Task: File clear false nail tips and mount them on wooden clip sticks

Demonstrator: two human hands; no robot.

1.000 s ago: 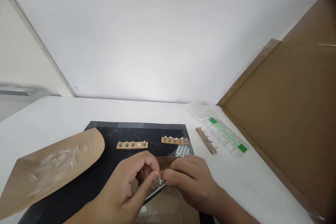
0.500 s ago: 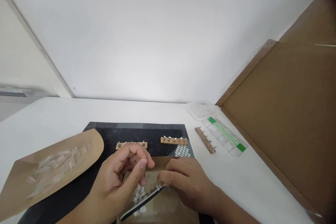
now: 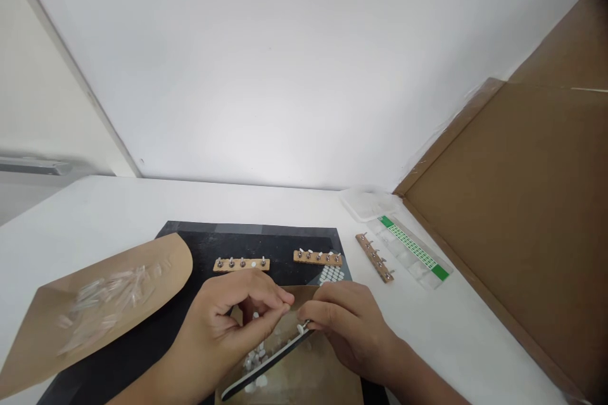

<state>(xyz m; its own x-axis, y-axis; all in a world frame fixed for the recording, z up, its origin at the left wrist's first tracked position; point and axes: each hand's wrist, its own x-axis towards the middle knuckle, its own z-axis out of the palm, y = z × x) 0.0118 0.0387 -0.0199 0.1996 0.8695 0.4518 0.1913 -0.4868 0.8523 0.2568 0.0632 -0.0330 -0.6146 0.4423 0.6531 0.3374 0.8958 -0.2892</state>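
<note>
The thumb and forefinger of my left hand (image 3: pixel 242 313) meet in a pinch beside my right hand; anything between them is too small to see. My right hand (image 3: pixel 349 316) grips the upper end of a long, narrow black strip with a pale edge (image 3: pixel 268 366). A small metal piece with a white oval tip (image 3: pixel 303 328) shows at its fingertips. Below both hands lies a brown paper sheet (image 3: pixel 327 370) with a pile of small whitish clear pieces (image 3: pixel 255 357). Behind my left hand, a wooden bar (image 3: pixel 223 264) carries several metal pegs and one bare white dot.
A second pegged bar (image 3: pixel 317 257) and a patch of white ovals (image 3: pixel 332 274) lie on the black board (image 3: pixel 199 240). Rightward are a third bar (image 3: pixel 374 257), a green-and-white sheet (image 3: pixel 413 247) and a cardboard wall (image 3: pixel 522 202). Clear slivers (image 3: pixel 118 291) lie on brown paper (image 3: pixel 42 329) leftward.
My left hand has moved right and lower, its fingertips closing into a pinch near my right hand. The strip has shifted slightly right, and the wooden bar behind is now uncovered.
</note>
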